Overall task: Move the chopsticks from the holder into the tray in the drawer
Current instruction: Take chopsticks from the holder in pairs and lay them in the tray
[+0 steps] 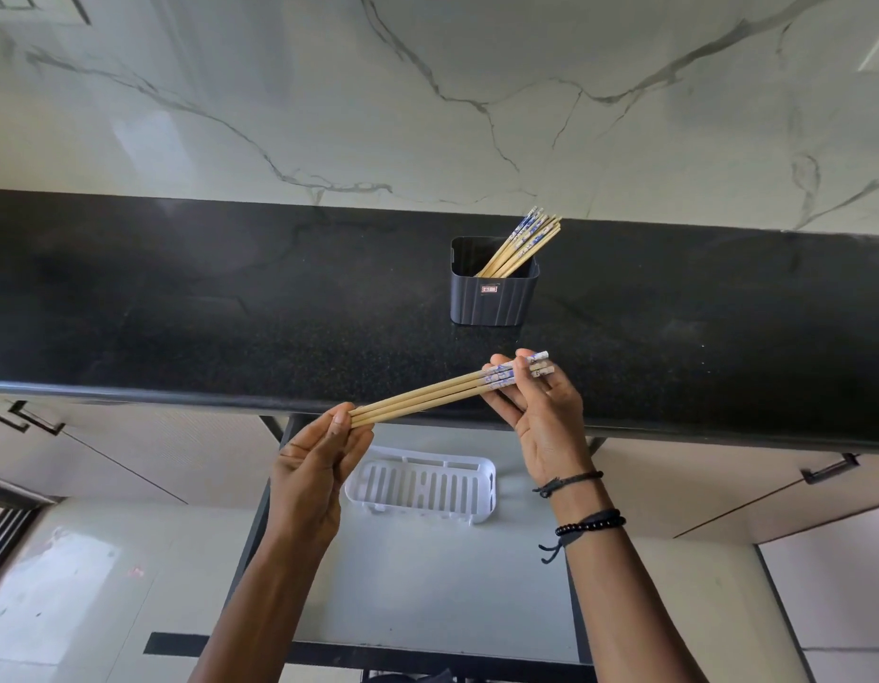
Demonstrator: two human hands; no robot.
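Note:
A small bundle of wooden chopsticks (427,394) with blue-and-white ends is held level above the counter's front edge. My left hand (315,465) pinches the bare tips, and my right hand (538,411) grips the patterned ends. Behind them a dark ribbed holder (494,298) stands on the counter with several more chopsticks (523,241) leaning to its right. Below my hands a white slotted tray (422,485) lies in the open drawer (427,584); nothing shows in the tray's visible part, though my left hand covers its left corner.
The black stone counter (181,313) runs the full width, backed by a white marble wall (427,91). Cabinet fronts with dark handles (829,468) flank the drawer. Pale floor tiles lie at the lower left and right.

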